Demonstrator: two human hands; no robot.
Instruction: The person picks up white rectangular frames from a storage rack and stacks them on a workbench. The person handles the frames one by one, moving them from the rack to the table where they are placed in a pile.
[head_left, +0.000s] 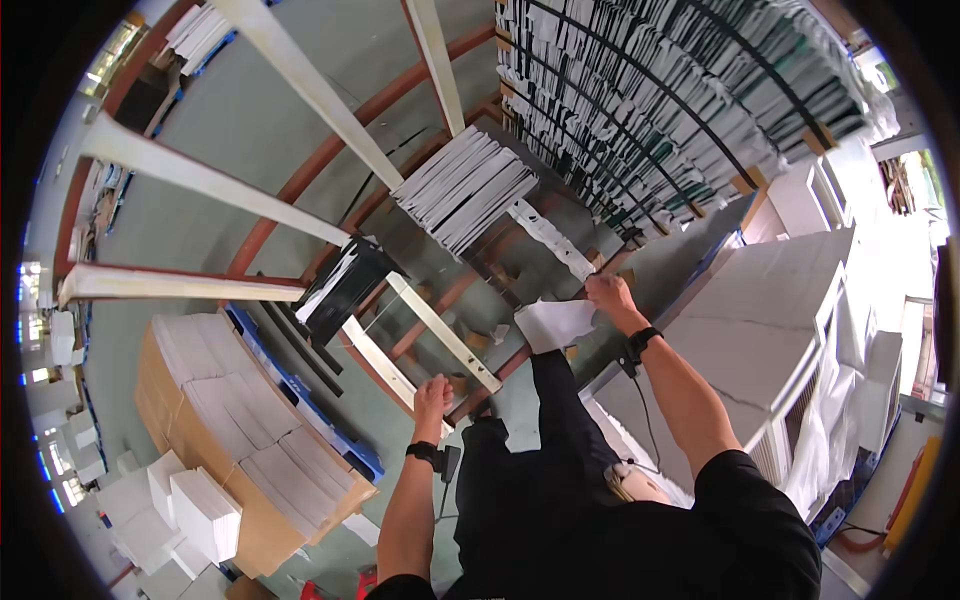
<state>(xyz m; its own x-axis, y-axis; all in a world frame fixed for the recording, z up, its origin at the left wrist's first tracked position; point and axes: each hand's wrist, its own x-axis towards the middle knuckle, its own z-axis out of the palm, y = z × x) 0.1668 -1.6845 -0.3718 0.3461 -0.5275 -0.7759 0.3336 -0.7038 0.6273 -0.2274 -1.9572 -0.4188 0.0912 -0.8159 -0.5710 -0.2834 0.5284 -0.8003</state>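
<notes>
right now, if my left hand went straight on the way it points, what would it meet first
Probably the pale bar just ahead of your left hand, though it may pass above; depth is unclear.

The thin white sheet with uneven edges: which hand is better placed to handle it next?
Probably the right hand: its curled fingers are close to the thin white sheet. The left hand is farther away, near a long white-faced beam.

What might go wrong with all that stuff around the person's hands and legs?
A leg might bump the white bar just in front. The cable dangling from the right wristband could snag on something. The white sheet by the right hand might slip; I can't tell how firmly it's held.
</notes>
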